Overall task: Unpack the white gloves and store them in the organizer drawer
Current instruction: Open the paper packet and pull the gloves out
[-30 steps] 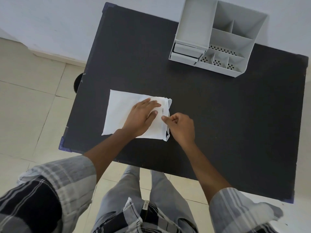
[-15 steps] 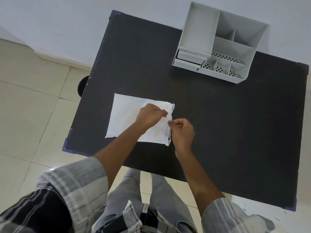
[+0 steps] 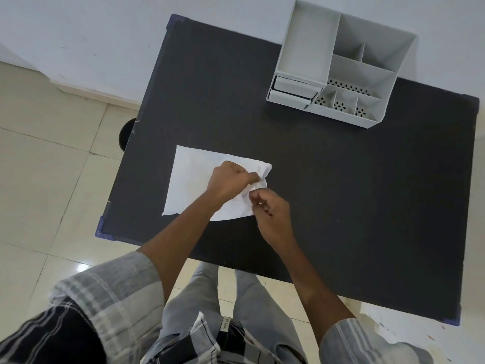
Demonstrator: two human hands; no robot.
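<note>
A flat white packet of gloves [image 3: 190, 177] lies on the black table [image 3: 341, 193], near its left front corner. My left hand [image 3: 228, 181] rests on the packet and pinches its upper right edge, which is crumpled and lifted. My right hand [image 3: 271, 210] pinches the same end of the packet from the right. The gloves themselves are hidden inside. A grey desk organizer [image 3: 338, 64] stands at the far right of the table, and its small drawer [image 3: 292, 91] at the lower left front is shut.
The organizer has several open compartments, some with perforated floors. A dark round object [image 3: 126, 136] sits on the tiled floor beside the table's left edge. A white wall runs behind the table.
My left hand went from lying flat on the packet to a pinch on its right edge. Both hands now pull at that end, which has crumpled and risen.
</note>
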